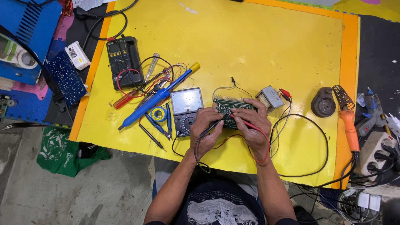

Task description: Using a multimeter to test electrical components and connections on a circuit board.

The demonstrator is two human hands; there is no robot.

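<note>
The green circuit board (231, 109) lies near the middle of the yellow mat (258, 46), toward its front edge, with both probes on it, so probing looks under way; no reading can be made out. The left hand (206, 130) pinches the black probe (213, 127), the right hand (253, 123) the red probe (250, 124), fingers curled, wrists low. At nine o'clock sits the analog meter (186, 110); at three o'clock, a small transformer (269, 98).

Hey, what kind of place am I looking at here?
Probably an electronics repair bench. The left hand and right hand press test probes to a green circuit board, beside an analog multimeter, and an orange soldering iron lies on the yellow mat.
</note>
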